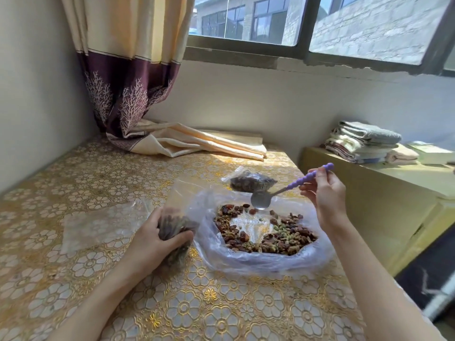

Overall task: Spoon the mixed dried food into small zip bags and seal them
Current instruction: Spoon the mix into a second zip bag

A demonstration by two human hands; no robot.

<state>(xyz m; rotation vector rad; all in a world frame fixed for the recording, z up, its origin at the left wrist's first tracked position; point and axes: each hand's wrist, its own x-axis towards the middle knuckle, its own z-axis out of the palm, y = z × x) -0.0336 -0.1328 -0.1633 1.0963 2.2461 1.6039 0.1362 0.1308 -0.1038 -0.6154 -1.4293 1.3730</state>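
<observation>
I see left hand [157, 232] gripping soft small zip bag [176, 230] | right hand [325, 193] pinching purple-handled spoon [290, 189] | bag light, floppy; I hold near mouth.

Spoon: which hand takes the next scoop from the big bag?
Right. The right hand already holds the spoon, its bowl just over the dried mix. The left hand grips the small zip bag beside the big bag.
</observation>
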